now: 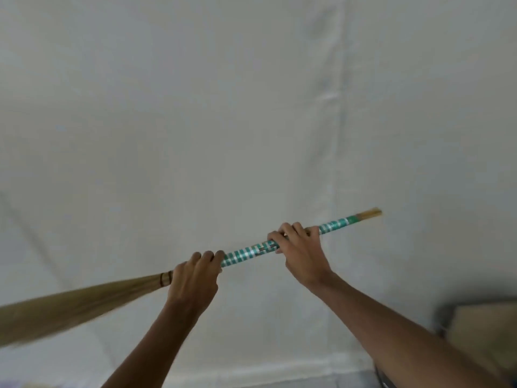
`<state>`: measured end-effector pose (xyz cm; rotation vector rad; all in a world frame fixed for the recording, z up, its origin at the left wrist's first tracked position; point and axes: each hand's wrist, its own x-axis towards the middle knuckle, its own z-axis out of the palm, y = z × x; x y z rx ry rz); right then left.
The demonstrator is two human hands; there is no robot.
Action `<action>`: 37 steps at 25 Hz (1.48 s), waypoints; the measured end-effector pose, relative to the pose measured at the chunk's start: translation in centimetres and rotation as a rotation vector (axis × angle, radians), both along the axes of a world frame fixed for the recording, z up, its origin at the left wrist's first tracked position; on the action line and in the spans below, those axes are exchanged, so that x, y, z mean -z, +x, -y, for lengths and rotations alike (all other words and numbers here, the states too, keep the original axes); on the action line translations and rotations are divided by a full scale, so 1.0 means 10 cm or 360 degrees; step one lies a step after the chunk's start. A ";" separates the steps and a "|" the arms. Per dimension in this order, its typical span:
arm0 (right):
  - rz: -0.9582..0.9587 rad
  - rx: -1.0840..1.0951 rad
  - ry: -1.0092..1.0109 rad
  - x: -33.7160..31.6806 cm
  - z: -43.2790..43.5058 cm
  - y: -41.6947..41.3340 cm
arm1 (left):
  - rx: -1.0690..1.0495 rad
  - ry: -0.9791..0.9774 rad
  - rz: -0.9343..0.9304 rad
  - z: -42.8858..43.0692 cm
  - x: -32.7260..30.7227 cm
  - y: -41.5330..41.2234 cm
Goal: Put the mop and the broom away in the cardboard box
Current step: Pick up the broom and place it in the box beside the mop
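Note:
I hold a grass broom (246, 253) almost level in front of a white wall. Its handle is wrapped in green and silver bands, and its tan bristles (70, 306) fan out toward the lower left. My left hand (194, 278) grips the handle where the bristles begin. My right hand (300, 247) grips the handle further right, short of its bare tip. A corner of the cardboard box (481, 329) shows at the lower right, behind my right forearm. No mop is in view.
A plain white wall (251, 107) fills most of the view, with a vertical seam right of centre. A strip of pale floor (279, 383) shows along the bottom edge. Something dark sits beside the box at the lower right.

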<state>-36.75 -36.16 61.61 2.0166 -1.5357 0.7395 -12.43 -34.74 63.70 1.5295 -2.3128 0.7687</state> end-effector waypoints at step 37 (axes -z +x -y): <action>0.1172 0.0861 0.1535 7.80 -1.16 -9.74 | 0.0525 0.1573 0.0295 -0.31 7.70 -10.08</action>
